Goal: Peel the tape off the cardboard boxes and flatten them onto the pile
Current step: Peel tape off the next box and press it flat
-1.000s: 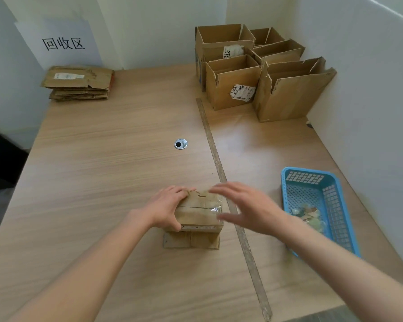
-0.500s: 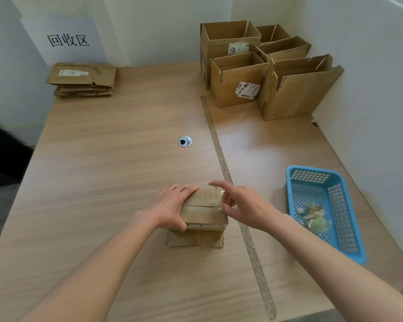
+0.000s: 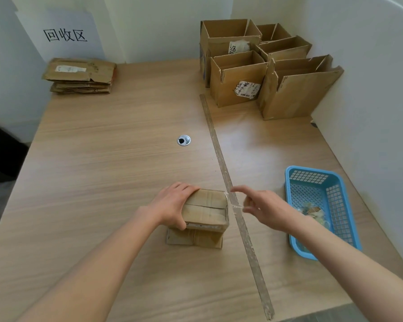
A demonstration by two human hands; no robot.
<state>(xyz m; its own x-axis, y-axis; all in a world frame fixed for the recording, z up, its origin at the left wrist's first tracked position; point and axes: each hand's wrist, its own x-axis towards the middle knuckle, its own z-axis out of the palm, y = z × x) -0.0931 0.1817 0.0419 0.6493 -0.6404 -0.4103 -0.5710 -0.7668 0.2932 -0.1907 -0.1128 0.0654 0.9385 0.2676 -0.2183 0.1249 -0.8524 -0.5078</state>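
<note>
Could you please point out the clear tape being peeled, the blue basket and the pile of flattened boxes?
clear tape (image 3: 236, 206), head view, stretched strip.
blue basket (image 3: 293, 171), head view, far rim corner.
pile of flattened boxes (image 3: 79, 73), head view, top sheet.

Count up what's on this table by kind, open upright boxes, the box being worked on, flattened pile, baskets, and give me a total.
Open upright boxes at the far right: 5, for example and
Small box held by the left hand, tape pulled by the right hand: 1
Flattened cardboard pile: 1
Blue basket: 1
Total: 8
</note>
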